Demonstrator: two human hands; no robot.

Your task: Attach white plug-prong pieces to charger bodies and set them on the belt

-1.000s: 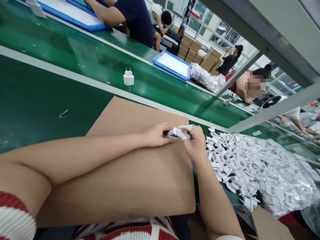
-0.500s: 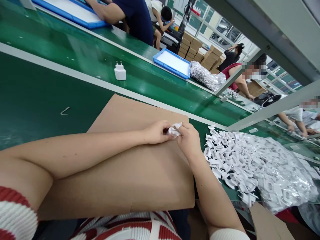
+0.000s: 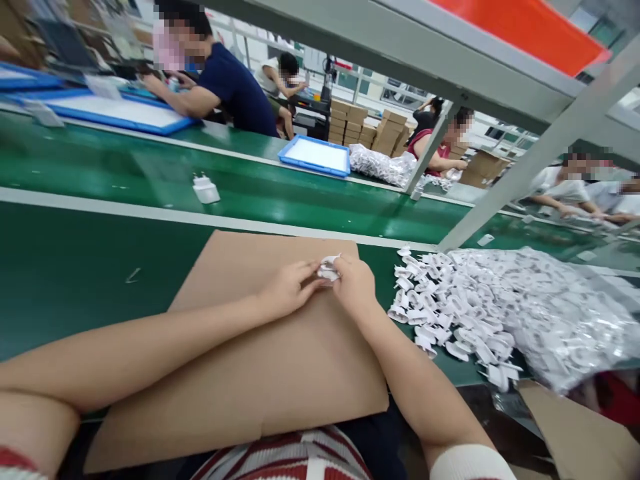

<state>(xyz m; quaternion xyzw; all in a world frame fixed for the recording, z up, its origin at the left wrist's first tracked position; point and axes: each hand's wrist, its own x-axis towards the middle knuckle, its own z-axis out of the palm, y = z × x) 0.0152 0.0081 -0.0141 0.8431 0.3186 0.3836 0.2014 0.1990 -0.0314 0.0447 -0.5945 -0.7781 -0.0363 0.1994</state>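
Note:
My right hand (image 3: pixel 355 283) is closed around a white plastic plug piece (image 3: pixel 329 267), pinching it between thumb and fingers above the cardboard sheet (image 3: pixel 300 373). At the left side of this piece is my left hand (image 3: pixel 287 288), its fingers stretched and thumb apart, the tips at the piece's edge. Right of the cardboard lies a loose heap of similar white plug pieces (image 3: pixel 450 300), spilling from a clear plastic bag (image 3: pixel 565 313). A white two-pin charger (image 3: pixel 206 190) stands on the green conveyor beyond my hands.
A small bent piece (image 3: pixel 133 275) lies on the green table at left. Across the conveyor (image 3: pixel 270 200) are a blue-rimmed tray (image 3: pixel 315 155) and several people at work. A slanted metal post (image 3: pixel 500 173) rises behind the heap, under an overhead shelf. Cardboard (image 3: pixel 580 427) stands at lower right.
My left hand's fingers have loosened and straightened from their grip at the plug piece. The right hand keeps hold of it. The view has tilted upward and levelled, showing more people across the conveyor.

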